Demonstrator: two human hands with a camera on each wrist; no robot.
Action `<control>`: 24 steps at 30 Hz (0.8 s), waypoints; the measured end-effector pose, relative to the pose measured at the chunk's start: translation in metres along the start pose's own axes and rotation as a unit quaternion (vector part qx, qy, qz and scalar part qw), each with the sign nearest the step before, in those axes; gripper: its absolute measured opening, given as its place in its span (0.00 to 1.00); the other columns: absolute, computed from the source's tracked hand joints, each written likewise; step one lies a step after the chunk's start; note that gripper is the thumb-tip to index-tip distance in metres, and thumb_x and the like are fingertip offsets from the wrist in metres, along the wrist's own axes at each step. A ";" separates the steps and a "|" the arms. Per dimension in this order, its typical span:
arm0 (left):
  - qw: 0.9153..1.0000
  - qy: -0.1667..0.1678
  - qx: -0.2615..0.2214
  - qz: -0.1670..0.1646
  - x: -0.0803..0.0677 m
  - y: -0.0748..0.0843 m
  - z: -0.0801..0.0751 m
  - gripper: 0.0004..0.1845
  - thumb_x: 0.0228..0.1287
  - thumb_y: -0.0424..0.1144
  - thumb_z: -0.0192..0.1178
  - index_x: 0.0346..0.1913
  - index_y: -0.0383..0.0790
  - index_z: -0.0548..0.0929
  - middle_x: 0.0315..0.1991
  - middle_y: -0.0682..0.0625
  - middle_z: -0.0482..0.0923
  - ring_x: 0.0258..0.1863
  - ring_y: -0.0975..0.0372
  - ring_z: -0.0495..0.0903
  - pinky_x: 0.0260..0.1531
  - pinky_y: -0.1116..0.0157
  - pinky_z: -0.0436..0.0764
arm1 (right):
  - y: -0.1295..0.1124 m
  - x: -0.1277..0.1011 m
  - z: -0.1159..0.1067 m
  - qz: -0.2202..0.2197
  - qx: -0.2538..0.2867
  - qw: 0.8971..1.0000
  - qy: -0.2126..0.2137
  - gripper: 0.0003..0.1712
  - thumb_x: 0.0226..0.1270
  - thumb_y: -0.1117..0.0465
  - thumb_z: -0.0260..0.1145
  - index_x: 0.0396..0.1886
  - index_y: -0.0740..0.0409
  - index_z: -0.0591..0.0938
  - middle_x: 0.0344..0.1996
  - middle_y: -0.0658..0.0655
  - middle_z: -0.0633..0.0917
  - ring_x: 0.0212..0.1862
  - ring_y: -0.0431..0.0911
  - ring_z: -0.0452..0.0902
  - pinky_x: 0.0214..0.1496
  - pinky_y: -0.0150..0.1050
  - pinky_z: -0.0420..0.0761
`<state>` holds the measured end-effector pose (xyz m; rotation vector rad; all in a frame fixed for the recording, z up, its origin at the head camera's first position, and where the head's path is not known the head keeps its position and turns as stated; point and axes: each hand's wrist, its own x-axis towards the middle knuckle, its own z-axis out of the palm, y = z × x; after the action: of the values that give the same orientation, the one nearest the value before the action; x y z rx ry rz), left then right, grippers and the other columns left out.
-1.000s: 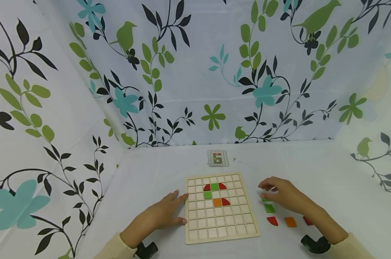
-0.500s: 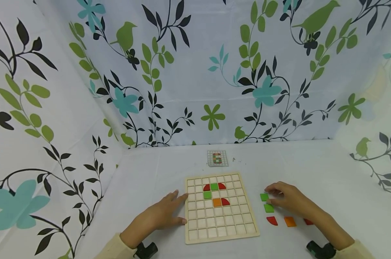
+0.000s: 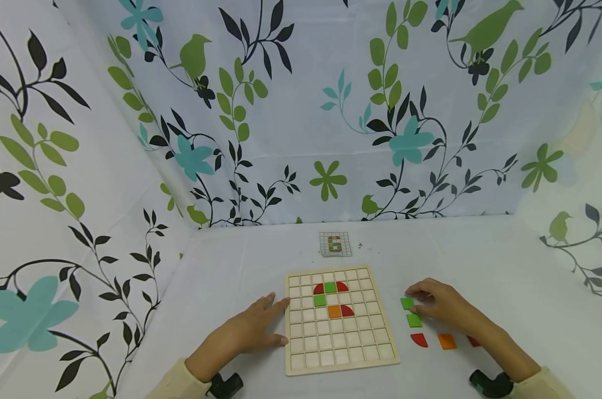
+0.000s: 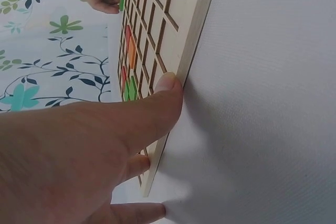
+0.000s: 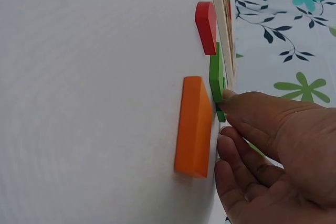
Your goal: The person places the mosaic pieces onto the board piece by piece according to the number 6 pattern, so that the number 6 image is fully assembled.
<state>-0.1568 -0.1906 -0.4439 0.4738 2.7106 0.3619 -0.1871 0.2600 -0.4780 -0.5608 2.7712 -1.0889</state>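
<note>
While your left hand (image 3: 251,332) is lying flat with straight fingers against the left edge of the wooden grid board (image 3: 338,348), it is bracing the board, probably so it stays put on the white table (image 3: 231,266). Your right hand (image 3: 443,307) is curling thumb and fingers onto the far green tile (image 3: 407,303), which is sitting just right of the board, beside a second green tile (image 3: 414,320), a red quarter-round (image 3: 419,339) and an orange square (image 3: 447,341). The pattern card (image 3: 335,244) lying beyond the board is showing a coloured figure resembling a 6; I am finding no brand or other writing.
</note>
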 end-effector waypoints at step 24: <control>1.000 0.003 0.007 0.006 0.000 -0.001 0.001 0.45 0.60 0.60 0.68 0.77 0.51 0.63 0.76 0.38 0.56 0.73 0.43 0.58 0.61 0.40 0.69 | -0.002 0.001 0.002 -0.002 -0.024 1.000 -0.004 0.14 0.66 0.63 0.71 0.52 0.53 0.83 0.48 0.47 0.82 0.51 0.46 0.77 0.54 0.43 0.80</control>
<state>-0.1567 -0.1914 -0.4454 0.4953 2.7188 0.3478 -0.1871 0.2565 -0.4781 -0.5759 2.7967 -1.0205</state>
